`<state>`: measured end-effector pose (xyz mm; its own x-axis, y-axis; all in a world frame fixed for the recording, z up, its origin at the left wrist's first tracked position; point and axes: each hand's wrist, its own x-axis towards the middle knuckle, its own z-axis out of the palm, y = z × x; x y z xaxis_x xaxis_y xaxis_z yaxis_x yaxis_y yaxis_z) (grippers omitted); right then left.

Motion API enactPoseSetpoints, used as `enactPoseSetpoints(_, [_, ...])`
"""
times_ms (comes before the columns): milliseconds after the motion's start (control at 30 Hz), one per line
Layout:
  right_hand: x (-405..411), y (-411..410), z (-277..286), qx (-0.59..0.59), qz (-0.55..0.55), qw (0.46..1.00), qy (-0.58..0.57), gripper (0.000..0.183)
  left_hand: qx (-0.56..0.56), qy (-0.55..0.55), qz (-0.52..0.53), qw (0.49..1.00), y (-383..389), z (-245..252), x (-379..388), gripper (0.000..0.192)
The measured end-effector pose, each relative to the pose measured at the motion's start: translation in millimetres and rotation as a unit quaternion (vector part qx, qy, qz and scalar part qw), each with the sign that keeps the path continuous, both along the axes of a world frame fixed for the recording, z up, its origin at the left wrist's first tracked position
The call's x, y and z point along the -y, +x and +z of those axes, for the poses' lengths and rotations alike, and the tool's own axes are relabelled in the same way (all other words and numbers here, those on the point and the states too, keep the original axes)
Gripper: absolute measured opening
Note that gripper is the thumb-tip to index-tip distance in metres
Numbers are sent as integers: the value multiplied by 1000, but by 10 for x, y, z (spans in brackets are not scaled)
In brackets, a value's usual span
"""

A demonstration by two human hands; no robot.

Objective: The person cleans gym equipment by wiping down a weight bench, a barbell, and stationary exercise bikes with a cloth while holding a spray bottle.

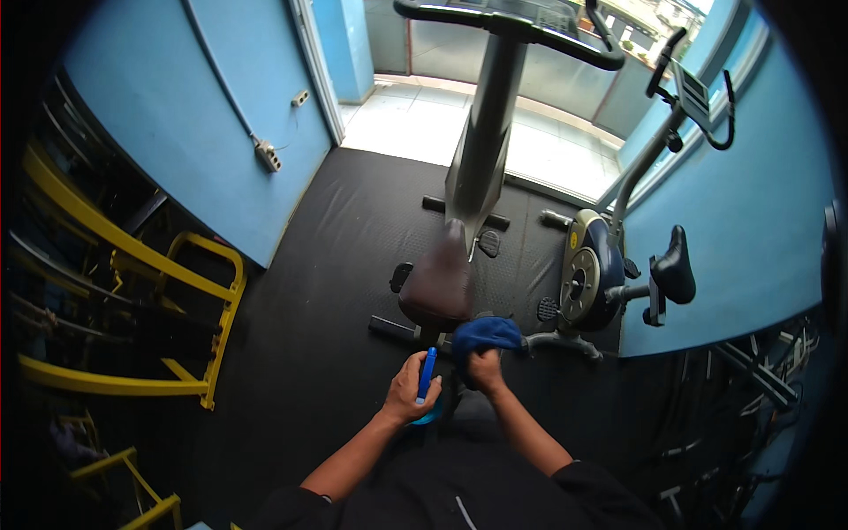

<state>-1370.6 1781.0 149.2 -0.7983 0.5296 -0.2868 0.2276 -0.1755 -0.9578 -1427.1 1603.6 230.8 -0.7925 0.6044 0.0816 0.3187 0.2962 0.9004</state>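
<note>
My left hand [404, 391] grips a spray bottle [427, 376] with a blue trigger head; part of its light-blue body shows below my fingers. A dark blue cloth [487, 334] is bunched in my right hand [485, 371]. Both hands are in front of my body, just short of the brown padded saddle [437, 288] of an exercise bike. The cloth lies close to the saddle's rear right edge in the picture; whether they touch I cannot tell. Beyond the saddle rises the bike's grey column [487, 126], topped by black handlebars [503, 25].
A second exercise bike [586, 285] with a black saddle [674, 268] stands at the right by the blue wall. Yellow gym frames [225, 331] are on the left. A power strip [268, 156] hangs on the left wall. Black matting [311, 265] meets white tiles [404, 126] at the doorway.
</note>
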Motion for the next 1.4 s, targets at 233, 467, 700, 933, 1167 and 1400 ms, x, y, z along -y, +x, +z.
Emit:
enactPoseSetpoints(233, [-85,-968,130,148,-33,960,234,49,-56,-77,46,994,0,184,17,53])
enactPoseSetpoints(467, [-915,-2036,407,172,44,956,233,59,11,-71,108,992,-33,253,-367,49])
enactPoseSetpoints(700, [-335,-844,121,-4,162,893,420,58,-52,-68,146,986,-185,84,-503,53])
enactPoseSetpoints(933, [-1251,-2572,109,96,94,917,375,40,-29,-43,197,979,-84,126,-584,47])
enactPoseSetpoints(1167, [-860,-1949,268,-140,225,726,635,41,8,-1,286,958,173,53,-510,51])
enactPoseSetpoints(1400, [-1144,-2568,480,74,359,702,611,35,-57,19,308,949,265,-11,-580,48])
